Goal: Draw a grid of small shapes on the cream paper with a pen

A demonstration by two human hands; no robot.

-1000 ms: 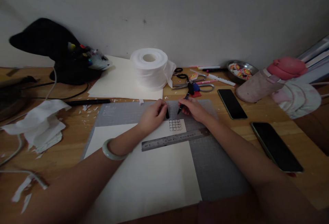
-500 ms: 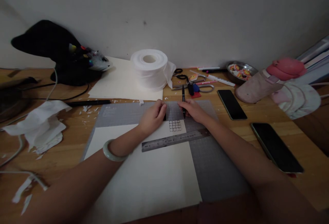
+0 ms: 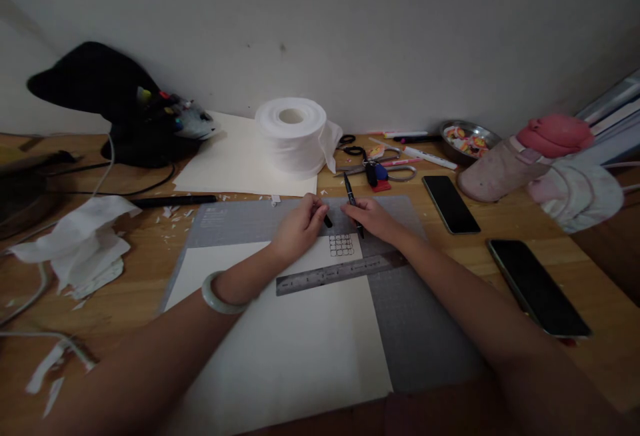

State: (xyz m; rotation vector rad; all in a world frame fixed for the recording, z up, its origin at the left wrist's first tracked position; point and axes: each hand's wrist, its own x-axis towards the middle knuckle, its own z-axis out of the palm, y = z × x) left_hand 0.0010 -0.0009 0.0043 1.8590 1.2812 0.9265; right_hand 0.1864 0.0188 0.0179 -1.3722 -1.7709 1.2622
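Home-like craft space, wooden desk (image 3: pixel 463 253) against a plain wall (image 3: pixel 380 29), grey cutting mat (image 3: pixel 415 316), steel ruler (image 3: pixel 325 275), paper scraps (image 3: pixel 46 368), tissue roll (image 3: pixel 291 149), pink-lidded bottle (image 3: pixel 505 173), two phones (image 3: pixel 451 204).

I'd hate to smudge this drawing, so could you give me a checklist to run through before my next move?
1. Slim black pen held in the right hand: ok.
2. Small black cap-like piece held in the left hand: ok.
3. Grey metal ruler clear of the black-lined grid: ok, it lies on the near side.
4. Grey cutting mat under the large off-white paper sheet: ok.
5. Pen tip off the paper: cannot tell, it is near the sheet's edge.
6. Grid ink dry: cannot tell.
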